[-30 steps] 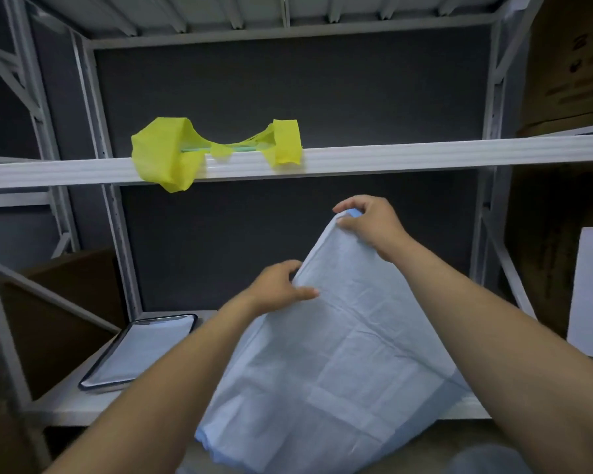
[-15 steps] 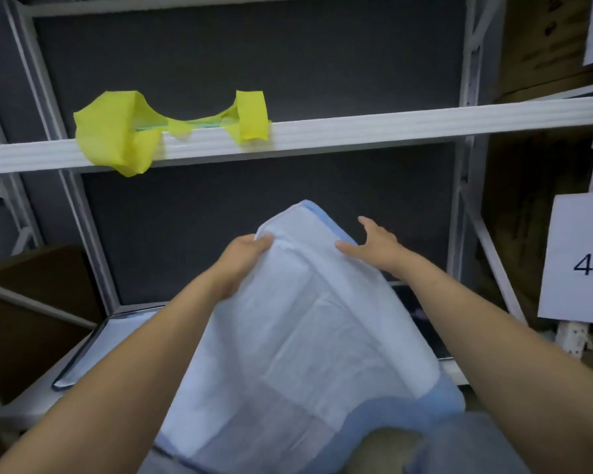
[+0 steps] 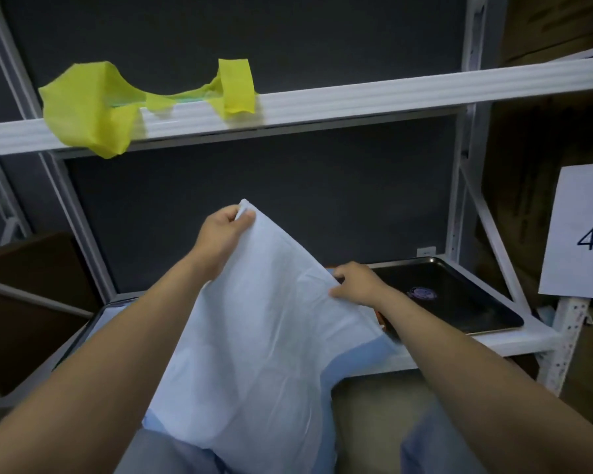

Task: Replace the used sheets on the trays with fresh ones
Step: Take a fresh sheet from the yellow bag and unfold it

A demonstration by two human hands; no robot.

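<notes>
A large pale blue sheet (image 3: 254, 336) hangs in front of me over the lower shelf. My left hand (image 3: 221, 234) pinches its top corner, held high. Lower and to the right, my right hand (image 3: 358, 283) grips the sheet's right edge. A dark metal tray (image 3: 459, 302) lies bare on the right side of the lower shelf, with a small purple mark on its bottom. Another tray (image 3: 98, 318) lies at the left, mostly hidden behind my left arm and the sheet.
A crumpled yellow cloth (image 3: 93, 107) lies on the upper shelf's white rail (image 3: 391, 97). White uprights (image 3: 466, 165) frame the bay. A paper label reading "4-" (image 3: 582, 234) hangs at the right. Brown cardboard boxes (image 3: 24, 285) stand at the left.
My left hand has lifted the sheet's corner higher. My right hand has slid down the sheet's right edge and now grips it. The view has turned right, showing the dark tray.
</notes>
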